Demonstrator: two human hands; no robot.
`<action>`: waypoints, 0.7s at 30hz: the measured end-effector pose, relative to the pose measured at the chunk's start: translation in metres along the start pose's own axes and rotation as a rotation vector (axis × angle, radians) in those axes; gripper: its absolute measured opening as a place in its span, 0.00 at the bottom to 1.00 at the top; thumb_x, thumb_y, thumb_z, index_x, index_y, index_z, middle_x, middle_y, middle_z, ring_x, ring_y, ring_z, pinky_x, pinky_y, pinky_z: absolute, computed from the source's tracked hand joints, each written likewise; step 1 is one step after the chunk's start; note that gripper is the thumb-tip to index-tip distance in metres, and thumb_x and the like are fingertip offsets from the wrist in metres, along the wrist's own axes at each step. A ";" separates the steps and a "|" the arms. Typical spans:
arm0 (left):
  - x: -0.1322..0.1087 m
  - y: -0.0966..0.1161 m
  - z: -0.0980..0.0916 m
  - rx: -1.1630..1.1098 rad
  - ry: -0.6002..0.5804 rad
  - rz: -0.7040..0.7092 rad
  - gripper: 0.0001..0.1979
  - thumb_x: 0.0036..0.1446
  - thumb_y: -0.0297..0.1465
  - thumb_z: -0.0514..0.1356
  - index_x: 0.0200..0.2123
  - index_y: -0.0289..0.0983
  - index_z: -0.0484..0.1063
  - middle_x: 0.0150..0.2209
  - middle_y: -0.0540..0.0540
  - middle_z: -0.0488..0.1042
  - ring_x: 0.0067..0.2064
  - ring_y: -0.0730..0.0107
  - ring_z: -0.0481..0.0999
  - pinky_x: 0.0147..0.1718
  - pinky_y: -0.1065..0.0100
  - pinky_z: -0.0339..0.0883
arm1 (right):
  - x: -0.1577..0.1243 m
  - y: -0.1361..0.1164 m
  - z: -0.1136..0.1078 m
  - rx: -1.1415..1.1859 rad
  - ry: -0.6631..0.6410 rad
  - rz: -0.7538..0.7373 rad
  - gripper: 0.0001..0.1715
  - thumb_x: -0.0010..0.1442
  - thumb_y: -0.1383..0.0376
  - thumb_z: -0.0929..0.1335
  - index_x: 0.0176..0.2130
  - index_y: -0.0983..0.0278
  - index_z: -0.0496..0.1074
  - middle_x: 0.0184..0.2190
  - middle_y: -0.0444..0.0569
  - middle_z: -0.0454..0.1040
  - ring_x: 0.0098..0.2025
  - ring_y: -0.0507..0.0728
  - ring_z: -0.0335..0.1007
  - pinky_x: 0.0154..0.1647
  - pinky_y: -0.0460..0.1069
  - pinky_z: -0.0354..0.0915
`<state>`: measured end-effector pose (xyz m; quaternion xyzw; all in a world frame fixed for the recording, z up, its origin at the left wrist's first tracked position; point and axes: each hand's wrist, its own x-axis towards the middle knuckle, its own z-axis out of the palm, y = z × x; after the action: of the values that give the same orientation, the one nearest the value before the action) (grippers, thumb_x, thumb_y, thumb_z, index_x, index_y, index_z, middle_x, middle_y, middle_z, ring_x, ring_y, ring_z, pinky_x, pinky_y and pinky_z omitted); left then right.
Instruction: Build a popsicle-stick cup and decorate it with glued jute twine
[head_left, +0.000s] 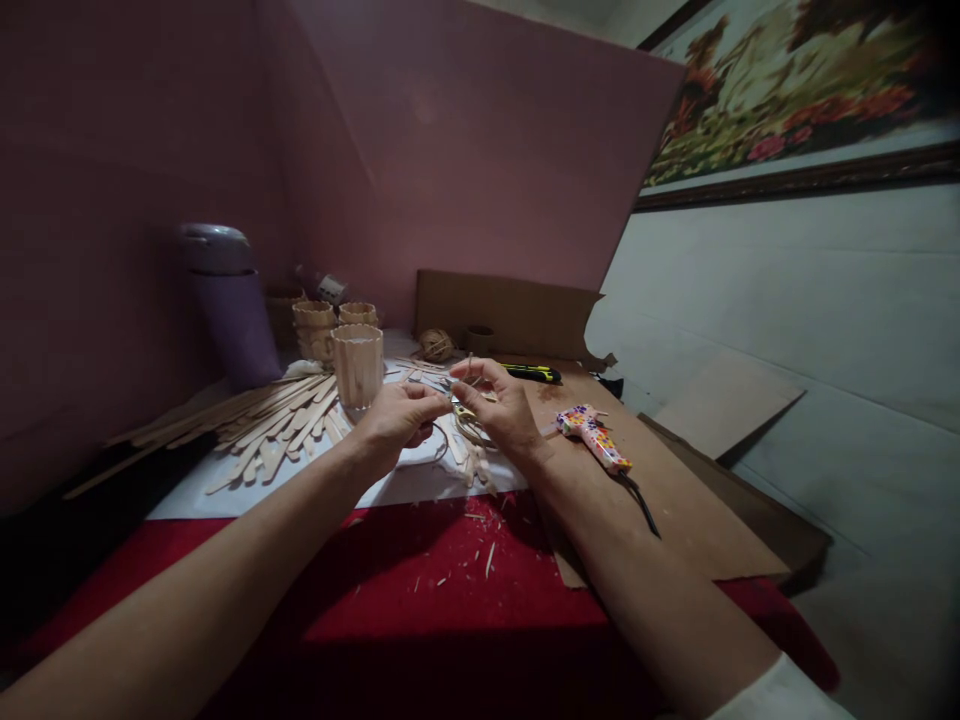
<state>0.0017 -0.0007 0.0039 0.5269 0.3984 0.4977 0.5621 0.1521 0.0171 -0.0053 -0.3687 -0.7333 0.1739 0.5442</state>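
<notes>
My left hand (396,418) and my right hand (501,405) meet over a white sheet (409,485), both with fingers pinched together. Between them is a small pair of scissors (459,405) and a loop of brown twine (457,437); the right hand's fingers curl round the scissors and the left pinches the twine. Just left of my left hand stands a cup made of wooden sticks (358,364). Loose wooden sticks (262,425) fan out on the sheet further left.
A flower-patterned glue gun (594,436) lies on brown cardboard (675,500) to the right. Behind are a twine ball (436,345), a yellow-black cutter (534,373), more stick cups (315,325), a purple flask (225,300). Wood shavings dot the red cloth (450,590).
</notes>
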 end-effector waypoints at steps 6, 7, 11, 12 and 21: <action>0.001 -0.003 -0.001 -0.007 0.056 -0.024 0.09 0.38 0.30 0.67 0.17 0.33 0.69 0.12 0.56 0.57 0.14 0.84 0.51 0.14 0.75 0.38 | -0.005 -0.003 0.000 -0.231 0.110 -0.194 0.05 0.54 0.69 0.72 0.27 0.60 0.75 0.34 0.47 0.75 0.43 0.58 0.67 0.49 0.54 0.60; 0.001 -0.003 -0.001 -0.021 0.068 -0.018 0.09 0.38 0.30 0.67 0.17 0.33 0.69 0.12 0.56 0.57 0.14 0.84 0.51 0.14 0.75 0.38 | -0.007 -0.004 0.000 -0.252 0.116 -0.198 0.06 0.55 0.69 0.72 0.28 0.59 0.76 0.34 0.47 0.75 0.43 0.58 0.66 0.48 0.54 0.61; 0.001 -0.001 0.000 -0.081 0.124 0.025 0.09 0.37 0.29 0.67 0.17 0.33 0.69 0.11 0.57 0.57 0.13 0.84 0.52 0.14 0.75 0.37 | -0.012 -0.007 0.004 -0.170 0.083 -0.173 0.06 0.55 0.70 0.70 0.27 0.61 0.74 0.30 0.47 0.75 0.36 0.56 0.69 0.40 0.51 0.64; 0.001 -0.001 0.001 -0.090 0.141 0.032 0.09 0.36 0.28 0.67 0.17 0.33 0.69 0.11 0.57 0.57 0.13 0.84 0.52 0.14 0.75 0.38 | -0.013 -0.007 0.005 -0.145 0.080 -0.133 0.06 0.55 0.69 0.70 0.26 0.62 0.73 0.27 0.46 0.74 0.32 0.55 0.68 0.36 0.50 0.64; 0.000 -0.002 0.001 -0.116 0.138 0.083 0.09 0.35 0.29 0.68 0.19 0.31 0.70 0.13 0.54 0.62 0.13 0.84 0.54 0.13 0.76 0.40 | -0.007 -0.002 0.012 0.403 -0.125 0.390 0.11 0.54 0.62 0.67 0.28 0.61 0.60 0.18 0.39 0.72 0.12 0.47 0.62 0.11 0.41 0.52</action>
<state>0.0031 -0.0013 0.0025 0.4741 0.3844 0.5778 0.5418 0.1418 0.0125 -0.0128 -0.3755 -0.6313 0.4399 0.5166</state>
